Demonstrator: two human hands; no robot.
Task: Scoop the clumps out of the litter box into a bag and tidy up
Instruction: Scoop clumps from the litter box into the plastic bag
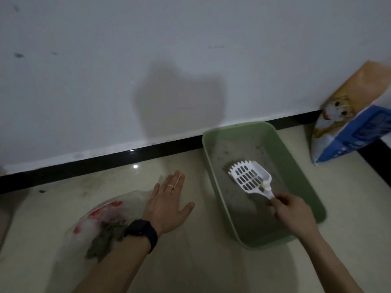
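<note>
A green litter box (300, 172) with grey litter sits on the floor by the wall. My right hand (289, 210) grips the handle of a white slotted scoop (248, 176), whose toothed edge lies in the litter near the box's middle. A clear plastic bag (101, 227) with red print and dark clumps inside lies on the floor to the left. My left hand (167, 205) is spread flat, fingers straight, resting on the bag's edge. A dark watch is on that wrist.
A blue and orange litter sack (347, 121) with a cat picture leans against the wall at the right. A black skirting strip (105, 161) runs along the white wall. The floor is glossy cream tile (190, 261).
</note>
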